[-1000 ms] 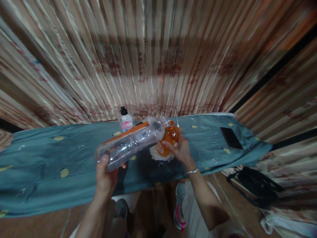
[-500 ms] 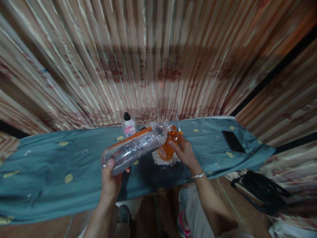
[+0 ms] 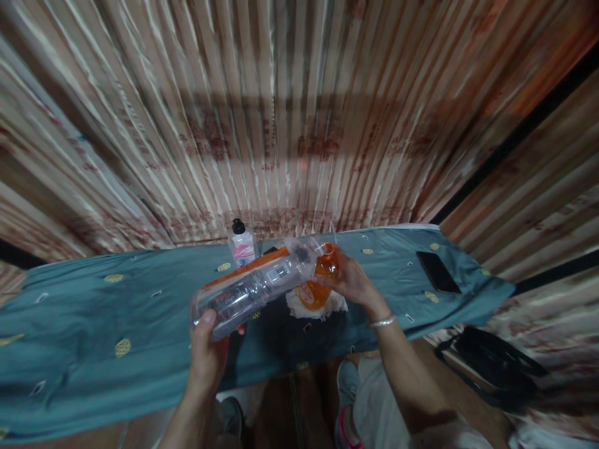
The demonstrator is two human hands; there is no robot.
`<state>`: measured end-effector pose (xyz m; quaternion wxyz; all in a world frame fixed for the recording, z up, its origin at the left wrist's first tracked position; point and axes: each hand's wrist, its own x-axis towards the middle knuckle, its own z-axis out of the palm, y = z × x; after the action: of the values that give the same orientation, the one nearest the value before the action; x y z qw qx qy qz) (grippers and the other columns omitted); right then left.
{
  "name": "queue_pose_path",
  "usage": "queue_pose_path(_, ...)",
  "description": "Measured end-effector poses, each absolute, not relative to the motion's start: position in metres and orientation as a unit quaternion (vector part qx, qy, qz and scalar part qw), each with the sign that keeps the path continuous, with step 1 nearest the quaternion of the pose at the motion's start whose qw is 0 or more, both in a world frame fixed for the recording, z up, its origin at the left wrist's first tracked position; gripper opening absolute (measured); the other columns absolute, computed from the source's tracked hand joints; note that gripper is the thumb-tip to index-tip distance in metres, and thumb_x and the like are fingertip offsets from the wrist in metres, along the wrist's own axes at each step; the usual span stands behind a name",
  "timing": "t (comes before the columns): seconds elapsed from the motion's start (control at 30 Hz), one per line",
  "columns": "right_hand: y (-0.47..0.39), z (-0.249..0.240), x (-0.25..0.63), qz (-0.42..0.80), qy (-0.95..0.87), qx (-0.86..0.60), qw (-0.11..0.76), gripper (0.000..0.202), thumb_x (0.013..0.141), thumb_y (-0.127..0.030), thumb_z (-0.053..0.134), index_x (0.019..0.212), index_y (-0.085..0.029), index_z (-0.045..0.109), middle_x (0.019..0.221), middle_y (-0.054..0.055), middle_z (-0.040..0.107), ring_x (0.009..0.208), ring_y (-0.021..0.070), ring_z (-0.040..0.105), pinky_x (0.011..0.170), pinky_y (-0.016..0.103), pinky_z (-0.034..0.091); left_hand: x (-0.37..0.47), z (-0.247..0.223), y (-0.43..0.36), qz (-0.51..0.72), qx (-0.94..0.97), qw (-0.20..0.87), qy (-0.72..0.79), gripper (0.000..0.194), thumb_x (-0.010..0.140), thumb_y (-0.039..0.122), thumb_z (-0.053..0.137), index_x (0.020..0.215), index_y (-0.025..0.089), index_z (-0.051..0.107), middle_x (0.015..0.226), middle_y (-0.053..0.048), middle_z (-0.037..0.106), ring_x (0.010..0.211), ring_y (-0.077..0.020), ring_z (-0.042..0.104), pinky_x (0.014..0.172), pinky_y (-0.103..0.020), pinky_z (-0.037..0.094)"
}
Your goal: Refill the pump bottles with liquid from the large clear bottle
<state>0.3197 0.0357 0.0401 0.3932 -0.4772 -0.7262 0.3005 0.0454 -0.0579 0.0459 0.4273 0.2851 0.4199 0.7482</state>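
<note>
My left hand [image 3: 209,343] is closed round the base of a large clear plastic bottle [image 3: 262,284] with an orange-and-white label. The bottle lies tilted in the air, its neck end up and to the right, at the mouth of a smaller orange bottle [image 3: 316,293]. Fingers of my right hand [image 3: 346,274] wrap round the upper part of the orange bottle, which is upright over a crumpled white cloth or tissue [image 3: 334,305]. Whether liquid passes between the two mouths I cannot make out.
A clear pump bottle [image 3: 243,243] with a black top and pink label stands behind the large bottle. On the right of the teal-covered table [image 3: 154,324] lies a black phone [image 3: 438,272]. A black bag [image 3: 491,362] is below at the right; a striped curtain [image 3: 290,125] hangs behind.
My right hand has shifted its hold higher round the orange bottle's neck. The large bottle stays tilted in my left hand, and the view has moved slightly.
</note>
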Motion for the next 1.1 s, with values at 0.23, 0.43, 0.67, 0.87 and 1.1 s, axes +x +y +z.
queue_pose_path(0.23, 0.031, 0.027, 0.315, 0.290, -0.698, -0.487, 0.438, 0.077, 0.074, -0.058, 0.089, 0.136, -0.024, 0.057, 0.118, 0.011, 0.080, 0.109, 0.0309, 0.077, 0.093, 0.044, 0.063, 0.046, 0.049, -0.061, 0.740, 0.294, 0.421, 0.434, 0.049, 0.060, 0.055, 0.087, 0.090, 0.018, 0.075, 0.081, -0.006, 0.076, 0.054, -0.0197, 0.063, 0.036, -0.028, 0.052)
queue_pose_path(0.43, 0.027, 0.028, 0.311, 0.308, -0.689, -0.477, 0.450, 0.073, 0.078, -0.060, 0.085, 0.134, -0.023, 0.058, 0.118, 0.011, 0.080, 0.108, 0.0311, 0.077, 0.093, 0.044, 0.062, 0.037, 0.041, -0.062, 0.750, 0.285, 0.419, 0.425, 0.047, 0.058, 0.048, 0.090, 0.092, 0.020, 0.074, 0.084, -0.004, 0.075, 0.058, -0.0200, 0.067, 0.037, -0.024, 0.049)
queue_pose_path(0.67, 0.027, 0.028, 0.310, 0.287, -0.691, -0.478, 0.459, 0.075, 0.077, -0.063, 0.086, 0.135, -0.023, 0.060, 0.125, 0.012, 0.077, 0.113, 0.0315, 0.076, 0.099, 0.044, 0.061, 0.040, 0.046, -0.061, 0.750, 0.280, 0.414, 0.433, 0.051, 0.055, 0.050, 0.092, 0.092, 0.019, 0.074, 0.085, -0.004, 0.075, 0.055, -0.0216, 0.067, 0.032, -0.027, 0.049)
queue_pose_path(0.87, 0.026, 0.027, 0.309, 0.291, -0.688, -0.478, 0.461, 0.075, 0.079, -0.064, 0.084, 0.137, -0.023, 0.060, 0.129, 0.012, 0.076, 0.117, 0.0314, 0.074, 0.105, 0.047, 0.058, 0.049, 0.053, -0.061, 0.753, 0.239, 0.416, 0.450, 0.057, 0.045, 0.051, 0.097, 0.087, 0.019, 0.075, 0.079, -0.002, 0.074, 0.055, -0.0217, 0.067, 0.032, -0.027, 0.049)
queue_pose_path(1.1, 0.026, 0.023, 0.309, 0.302, -0.671, -0.494, 0.463, 0.085, 0.073, -0.063, 0.088, 0.140, -0.023, 0.055, 0.125, 0.013, 0.078, 0.114, 0.0327, 0.076, 0.100, 0.048, 0.061, 0.047, 0.052, -0.064, 0.751, 0.243, 0.418, 0.449, 0.055, 0.048, 0.052, 0.096, 0.086, 0.019, 0.075, 0.080, -0.005, 0.075, 0.055, -0.0198, 0.066, 0.036, -0.025, 0.050)
